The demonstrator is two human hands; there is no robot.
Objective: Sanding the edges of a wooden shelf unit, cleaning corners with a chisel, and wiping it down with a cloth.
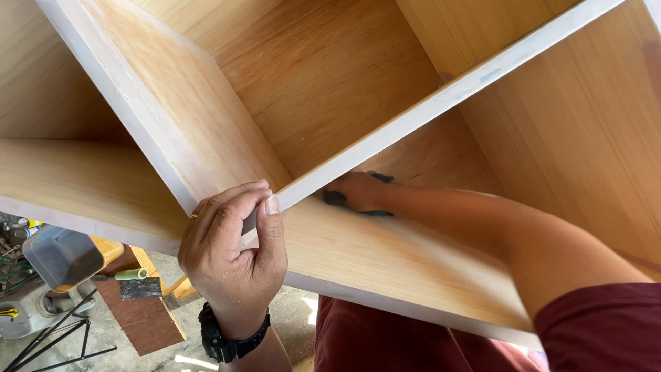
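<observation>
Bare concrete floor (289,317) below, seen past the lower front edge of a pale wooden cabinet (330,76) that fills nearly all the view. Plywood back and sides, white-edged dividers (441,103) crossing to make open compartments; grain warm and unfinished.

Lower compartment: right hand (358,191) reaching deep inside, pressed flat on the bottom panel near the joint under the slanting divider, closed over a dark pad (335,198) that shows at both sides of the fingers; what sort of pad, too hidden to tell. Upper compartments hold nothing visible.

Left hand (234,248), black watch (231,337) on the wrist, clamped on the cabinet's front edge right where the two dividers meet, thumb up against the white edge, fingers curled round it.

Beyond the cabinet's lower left corner: grey bin (62,256), scraper with green handle (138,284) lying on a reddish board (148,320), black metal legs (55,341), a yellow wooden frame (148,265). Maroon clothing under the lower edge at right. Open floor only in the narrow strip between board and knees.
</observation>
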